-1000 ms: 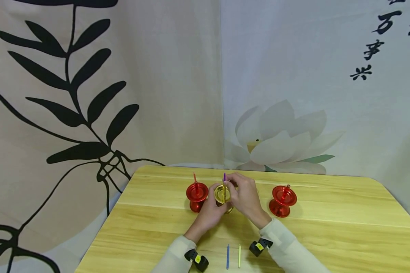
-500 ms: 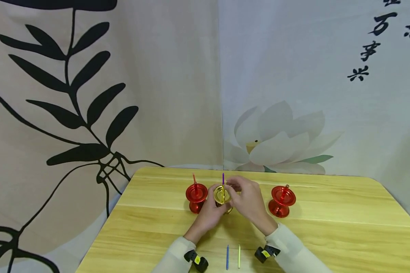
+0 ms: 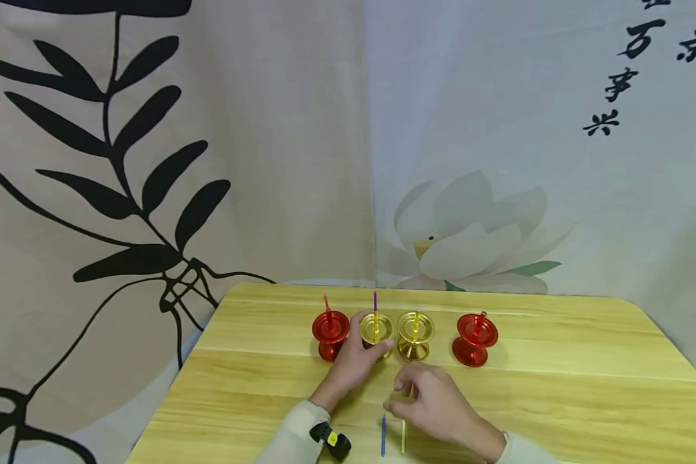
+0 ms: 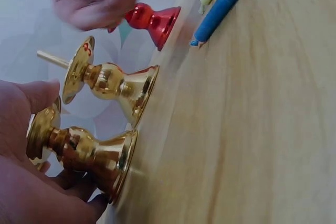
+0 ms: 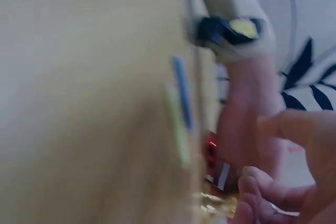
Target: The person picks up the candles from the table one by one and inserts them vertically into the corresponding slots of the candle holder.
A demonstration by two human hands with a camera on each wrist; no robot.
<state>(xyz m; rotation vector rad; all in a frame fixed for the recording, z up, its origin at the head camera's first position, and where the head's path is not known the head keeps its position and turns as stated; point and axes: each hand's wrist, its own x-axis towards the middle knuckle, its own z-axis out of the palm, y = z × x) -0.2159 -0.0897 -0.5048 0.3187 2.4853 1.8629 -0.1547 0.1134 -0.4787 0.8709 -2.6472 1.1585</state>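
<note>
Yellow candle [image 3: 403,436] and blue candle [image 3: 383,435] lie flat on the table [image 3: 557,399], side by side and just apart, near the front edge. Long axes run roughly front to back, away from the person; which end bears the wick is too small to tell in the head view.

Right hand [image 3: 435,401] hovers directly above the far ends of the two candles, fingers loosely curled, holding nothing visible. It is much the nearer hand to both; the yellow candle lies just under its fingers, the blue one at its left edge. Right wrist view is blurred; it shows both candles [image 5: 181,109] as parallel streaks.

Left hand [image 3: 356,361] is farther back, thumb and fingers wrapped about the stem of the left gold holder [image 3: 376,332], which stands upright with a purple candle [image 3: 374,301] in it. The second gold holder [image 3: 415,332] stands just beside it on the right, bearing a short yellow stub. Red holders [image 3: 330,331] and [image 3: 473,336] flank the row; the left carries a red candle.

Judgement: a reach to the lying candles is straight down for the right hand, gripping across the long axis.
</note>
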